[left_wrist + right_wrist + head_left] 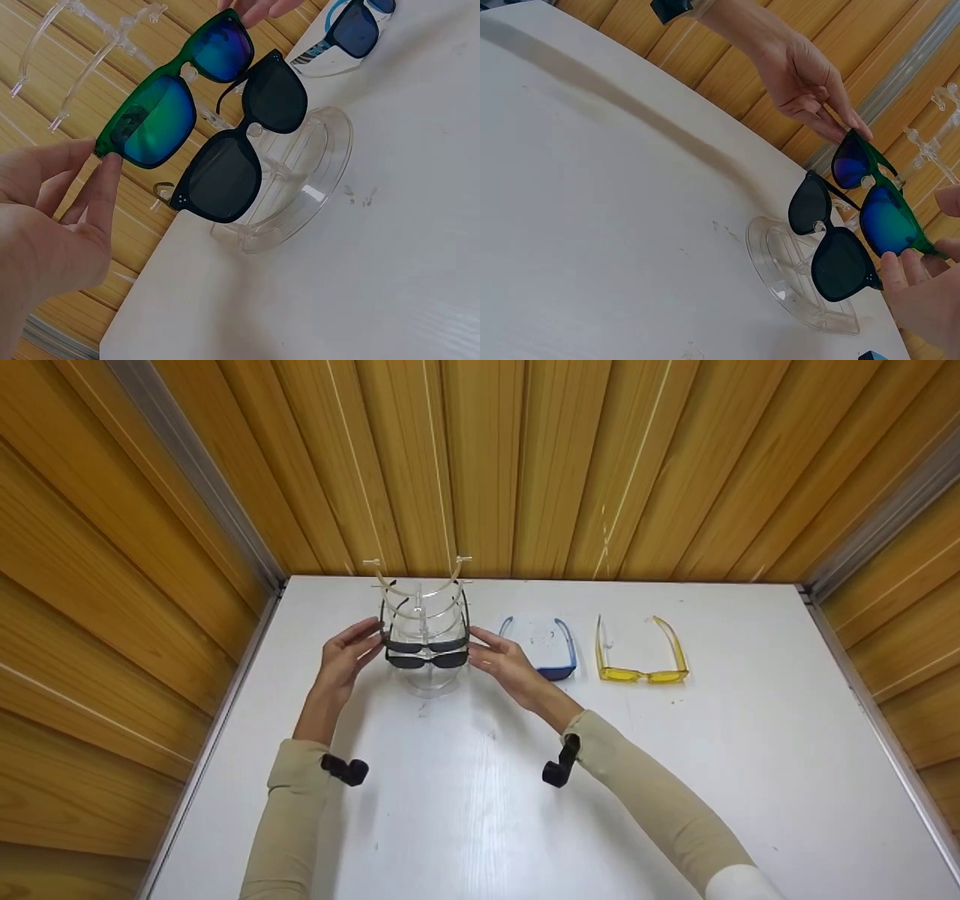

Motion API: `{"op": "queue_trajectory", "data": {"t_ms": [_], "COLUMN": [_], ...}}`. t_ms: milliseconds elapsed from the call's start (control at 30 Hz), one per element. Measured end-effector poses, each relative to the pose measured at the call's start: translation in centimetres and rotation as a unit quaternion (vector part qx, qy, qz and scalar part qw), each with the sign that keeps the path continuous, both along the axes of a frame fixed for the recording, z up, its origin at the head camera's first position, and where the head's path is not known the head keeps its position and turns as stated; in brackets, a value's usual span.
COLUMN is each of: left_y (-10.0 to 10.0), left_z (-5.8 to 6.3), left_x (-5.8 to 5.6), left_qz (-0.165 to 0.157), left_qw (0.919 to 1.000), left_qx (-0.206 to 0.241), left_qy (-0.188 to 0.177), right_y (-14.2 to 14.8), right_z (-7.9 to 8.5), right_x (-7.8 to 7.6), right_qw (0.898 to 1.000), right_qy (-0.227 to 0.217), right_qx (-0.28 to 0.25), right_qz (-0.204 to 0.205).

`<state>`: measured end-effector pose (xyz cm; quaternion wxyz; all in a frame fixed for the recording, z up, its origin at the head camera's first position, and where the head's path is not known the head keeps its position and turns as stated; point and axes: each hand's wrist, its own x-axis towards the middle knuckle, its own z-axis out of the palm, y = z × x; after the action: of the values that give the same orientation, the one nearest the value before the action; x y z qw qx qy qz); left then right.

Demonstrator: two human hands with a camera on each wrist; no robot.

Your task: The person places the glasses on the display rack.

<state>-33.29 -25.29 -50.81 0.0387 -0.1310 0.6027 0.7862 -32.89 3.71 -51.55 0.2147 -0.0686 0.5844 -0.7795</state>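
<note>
Green-framed sunglasses with mirrored blue-green lenses are at the clear display stand, just above a black pair of sunglasses on the same stand. With thumb and fingers, my left hand pinches the green pair at one end of its frame. At the opposite end my right hand pinches it too, as the right wrist view shows with the fingers at the hinge. From the head view both pairs look dark, lenses toward me. Bare upper arms of the stand rise behind them.
Blue sunglasses lie on the white table just right of my right hand. Yellow sunglasses lie farther right, temples pointing back. A wood-panelled wall borders the table's back edge, with side walls left and right.
</note>
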Motion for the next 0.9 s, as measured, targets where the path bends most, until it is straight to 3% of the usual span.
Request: {"op": "queue_trajectory", "data": {"t_ms": [233,433,567,900], "left_y": [0.3,-0.1,-0.1,0.2], "left_z": [-0.1,-0.4,-0.8,-0.7], "left_x": [-0.2,0.5,0.8,0.1], "left_qz": [-0.003,0.014,0.008,0.02], "left_qw": [0.9999,0.9994,0.999,0.9986], "left_qx": [0.01,0.029,0.038,0.044], "left_qy": [0.006,0.009,0.02,0.02], "right_y": [0.4,1.0,1.3,0.9], "right_z": [-0.1,-0.4,-0.4,0.1], "right_x": [-0.1,0.0,0.2,-0.2], "right_qw": [1.0,1.0,0.999,0.999], "right_qy": [0.004,0.008,-0.003,-0.007], "right_qx": [-0.003,-0.011,-0.022,-0.025], "right_qz": [0.005,0.019,0.026,0.025]}}
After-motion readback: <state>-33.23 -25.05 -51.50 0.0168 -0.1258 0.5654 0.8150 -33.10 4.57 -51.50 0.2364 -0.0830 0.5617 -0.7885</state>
